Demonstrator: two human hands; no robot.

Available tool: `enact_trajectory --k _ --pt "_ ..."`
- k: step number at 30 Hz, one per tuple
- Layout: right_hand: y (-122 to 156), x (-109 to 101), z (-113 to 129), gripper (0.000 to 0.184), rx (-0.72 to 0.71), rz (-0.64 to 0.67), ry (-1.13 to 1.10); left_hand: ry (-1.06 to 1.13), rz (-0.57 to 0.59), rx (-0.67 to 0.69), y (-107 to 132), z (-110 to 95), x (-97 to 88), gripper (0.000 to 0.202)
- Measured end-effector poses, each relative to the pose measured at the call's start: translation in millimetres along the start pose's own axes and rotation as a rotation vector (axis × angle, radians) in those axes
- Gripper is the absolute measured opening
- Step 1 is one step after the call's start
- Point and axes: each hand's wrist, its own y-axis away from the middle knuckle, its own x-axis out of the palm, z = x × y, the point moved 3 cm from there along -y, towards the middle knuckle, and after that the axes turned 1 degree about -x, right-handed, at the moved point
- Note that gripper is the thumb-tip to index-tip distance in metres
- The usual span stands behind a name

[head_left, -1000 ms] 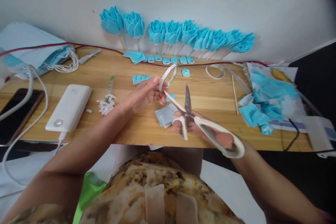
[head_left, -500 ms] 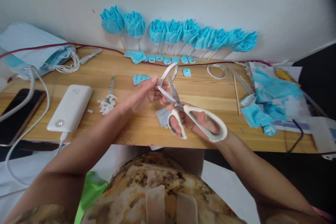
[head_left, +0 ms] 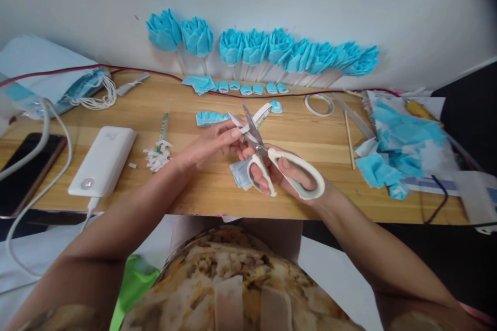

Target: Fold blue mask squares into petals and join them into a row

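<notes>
Head view, right of the white power bank [head_left: 101, 160]: left hand [head_left: 212, 142] over the wooden table [head_left: 310, 139], fingertips pinched shut on one end of a white strip [head_left: 261, 112] arcing up and away toward the wall. Just further right, right hand [head_left: 289, 176], fingers curled tight through the loops of white-handled scissors [head_left: 259, 149], blades parted on either side of the strip, close to the left fingertips. Farther right of the power bank, along the wall: row of blue paper flowers [head_left: 267, 51]; tape ring [head_left: 319, 105] flat on the wood.
</notes>
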Motion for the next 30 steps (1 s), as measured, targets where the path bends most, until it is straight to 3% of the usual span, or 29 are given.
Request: enact_trajectory --k 12,18,21,26,30 --pt "1 2 1 0.044 0.030 -0.047 -0.006 -0.028 0.022 -0.001 0 -2 1.1 0.052" --pt "4 1 2 0.041 0.043 -0.065 -0.121 0.026 0.034 -0.012 2 -3 -0.7 0.028" --pt "6 -1 0 0.042 0.042 -0.074 -0.139 0.020 0.042 -0.010 2 -2 -2.3 0.026" --pt "8 -2 -3 0.045 0.026 -0.079 -0.050 -0.206 -0.128 0.014 0 1 -9.5 0.038" --pt "10 10 -3 0.056 0.050 0.066 0.137 -0.297 -0.251 0.061 -4 2 -16.0 0.039"
